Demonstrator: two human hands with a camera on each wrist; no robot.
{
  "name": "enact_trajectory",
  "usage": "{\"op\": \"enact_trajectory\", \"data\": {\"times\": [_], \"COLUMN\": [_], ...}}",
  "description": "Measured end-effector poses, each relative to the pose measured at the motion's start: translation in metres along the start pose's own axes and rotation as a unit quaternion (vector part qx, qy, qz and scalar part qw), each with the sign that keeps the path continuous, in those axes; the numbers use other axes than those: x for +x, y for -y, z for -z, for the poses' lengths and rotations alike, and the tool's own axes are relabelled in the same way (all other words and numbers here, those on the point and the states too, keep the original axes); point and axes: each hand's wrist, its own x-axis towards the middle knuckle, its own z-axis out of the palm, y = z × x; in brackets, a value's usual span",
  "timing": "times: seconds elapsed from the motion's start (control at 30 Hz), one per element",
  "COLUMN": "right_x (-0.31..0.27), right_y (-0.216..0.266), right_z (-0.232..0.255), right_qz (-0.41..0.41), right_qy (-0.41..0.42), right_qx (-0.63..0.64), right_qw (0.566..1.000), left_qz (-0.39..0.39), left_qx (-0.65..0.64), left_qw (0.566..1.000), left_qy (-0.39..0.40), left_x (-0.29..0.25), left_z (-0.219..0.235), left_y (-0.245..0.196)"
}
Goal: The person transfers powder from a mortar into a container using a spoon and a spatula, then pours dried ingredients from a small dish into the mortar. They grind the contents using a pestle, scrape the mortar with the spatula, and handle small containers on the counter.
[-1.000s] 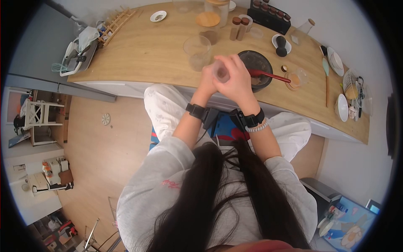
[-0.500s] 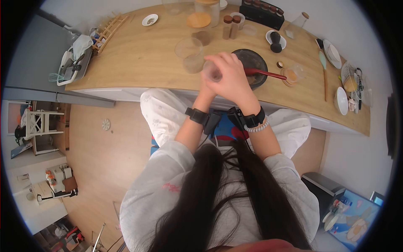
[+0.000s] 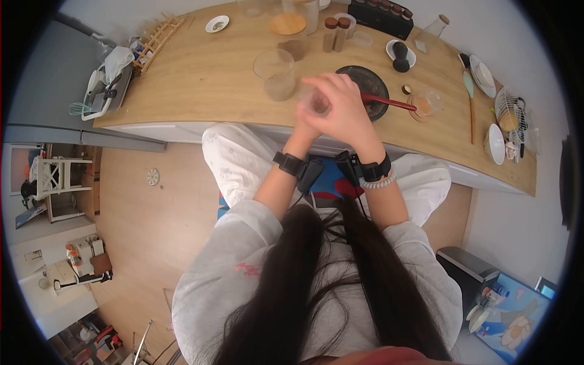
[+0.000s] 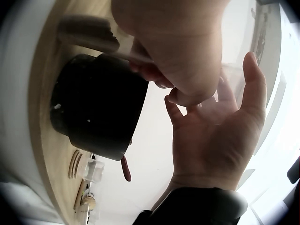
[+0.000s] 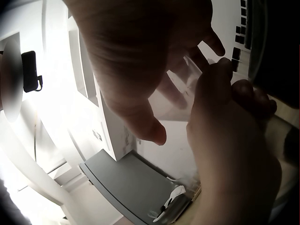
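Note:
Both hands meet over the front edge of the wooden counter, around a small clear cup. My left hand grips the cup from below and the left. My right hand curls over it from the right. In the left wrist view the left hand fills the top and the right hand shows its palm, with the cup between them. The right wrist view shows the cup pinched between the right hand and the left hand. Its contents cannot be made out.
Just behind the hands a black bowl holds a red-handled spatula. A clear glass beaker stands left of it. Jars, spice bottles, small dishes and a drying tray line the counter.
The hands have kept hold of the cup and stayed in almost the same spot above the counter edge, shifting only slightly.

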Motion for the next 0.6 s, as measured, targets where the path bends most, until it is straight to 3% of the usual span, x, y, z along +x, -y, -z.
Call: {"op": "enact_trajectory", "data": {"times": [0.27, 0.33, 0.37, 0.43, 0.47, 0.53, 0.57, 0.6], "right_x": [0.002, 0.003, 0.004, 0.009, 0.012, 0.016, 0.013, 0.007], "right_y": [-0.009, -0.013, -0.013, -0.01, -0.007, 0.0, 0.0, -0.001], "right_z": [0.002, 0.004, 0.006, 0.012, 0.015, 0.02, 0.012, -0.002], "right_qz": [0.017, 0.019, 0.02, 0.029, 0.029, 0.064, 0.065, 0.047], "right_qy": [-0.007, -0.007, -0.007, -0.101, -0.101, -0.188, -0.188, -0.082], "right_qx": [0.024, 0.04, 0.04, 0.078, 0.079, 0.056, 0.056, -0.007], "right_qw": [1.0, 0.999, 0.999, 0.991, 0.991, 0.978, 0.978, 0.996], "left_qz": [0.043, 0.051, 0.05, -0.022, -0.022, 0.012, 0.011, -0.056], "left_qx": [0.061, -0.061, -0.06, 0.036, 0.036, -0.002, -0.002, 0.063], "left_qw": [0.997, 0.997, 0.997, 0.999, 0.999, 1.0, 1.0, 0.996], "left_qy": [-0.016, -0.025, -0.025, -0.03, -0.031, -0.018, -0.019, -0.022], "left_x": [0.001, 0.006, 0.005, 0.005, 0.004, 0.003, 0.006, 0.008], "left_z": [-0.001, -0.002, -0.002, -0.006, -0.005, -0.003, -0.003, -0.005], "left_y": [0.0, -0.02, -0.021, -0.022, -0.015, 0.001, 0.001, -0.002]}}
